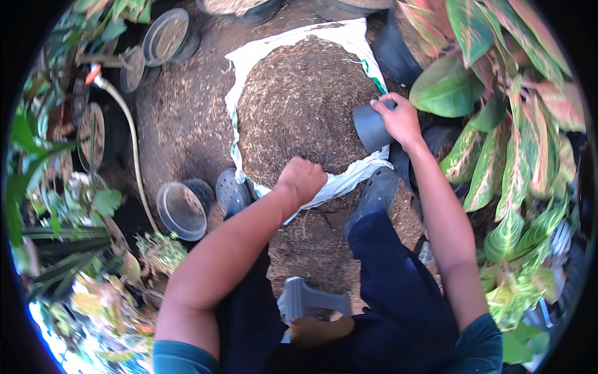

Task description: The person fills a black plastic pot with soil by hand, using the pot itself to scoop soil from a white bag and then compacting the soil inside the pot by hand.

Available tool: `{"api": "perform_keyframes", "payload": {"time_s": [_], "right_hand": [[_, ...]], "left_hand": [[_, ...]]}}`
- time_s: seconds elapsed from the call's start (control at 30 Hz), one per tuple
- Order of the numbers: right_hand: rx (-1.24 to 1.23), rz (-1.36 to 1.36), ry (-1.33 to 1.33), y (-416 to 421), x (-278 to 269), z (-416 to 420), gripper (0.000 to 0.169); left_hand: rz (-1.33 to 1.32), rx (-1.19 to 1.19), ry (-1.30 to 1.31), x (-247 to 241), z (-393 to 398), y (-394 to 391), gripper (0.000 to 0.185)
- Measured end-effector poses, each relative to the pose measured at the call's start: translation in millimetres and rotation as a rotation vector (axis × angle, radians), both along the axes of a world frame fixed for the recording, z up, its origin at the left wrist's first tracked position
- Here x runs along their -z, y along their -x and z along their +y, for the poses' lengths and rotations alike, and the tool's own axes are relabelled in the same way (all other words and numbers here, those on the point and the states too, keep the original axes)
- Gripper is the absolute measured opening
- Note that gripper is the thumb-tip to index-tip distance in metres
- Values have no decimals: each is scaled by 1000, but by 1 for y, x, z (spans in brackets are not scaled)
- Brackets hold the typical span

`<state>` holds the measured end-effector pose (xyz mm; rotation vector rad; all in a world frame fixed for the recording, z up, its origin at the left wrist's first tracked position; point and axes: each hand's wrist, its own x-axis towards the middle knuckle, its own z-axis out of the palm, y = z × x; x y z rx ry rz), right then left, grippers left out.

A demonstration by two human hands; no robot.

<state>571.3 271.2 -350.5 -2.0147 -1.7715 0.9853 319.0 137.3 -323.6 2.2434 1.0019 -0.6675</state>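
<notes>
A mound of brown, fibrous potting mix [299,98] fills an opened white woven sack [261,44] on the ground between my feet. My right hand [402,117] grips a small black plastic pot [371,127] by its upper end, fingers over the edge, at the right side of the mound. The pot lies tilted, its wide end towards the mix. At the near edge of the mound is my left hand [303,180], its fingers curled down against the mix and the sack's edge. Whether the left fingers hold any mix is hidden.
An empty clear-rimmed pot [182,210] stands beside my left shoe [232,190]. Further left a pale hose [133,140] runs along the ground near several pots. Broad-leaved pink and green plants [509,117] crowd the right side. A grey plastic stool [303,299] is below me.
</notes>
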Motion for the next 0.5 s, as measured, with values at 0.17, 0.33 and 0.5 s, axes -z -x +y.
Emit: {"api": "perform_keyframes", "payload": {"time_s": [0.17, 0.33, 0.5], "right_hand": [[16, -54, -10, 9, -8, 3, 41], [97, 34, 3, 11, -17, 10, 42], [139, 149, 32, 18, -20, 18, 43]], "left_hand": [[-8, 47, 168, -32, 11, -1, 21], [-8, -30, 247, -60, 46, 24, 30], [-34, -163, 273, -79, 59, 64, 36]]}}
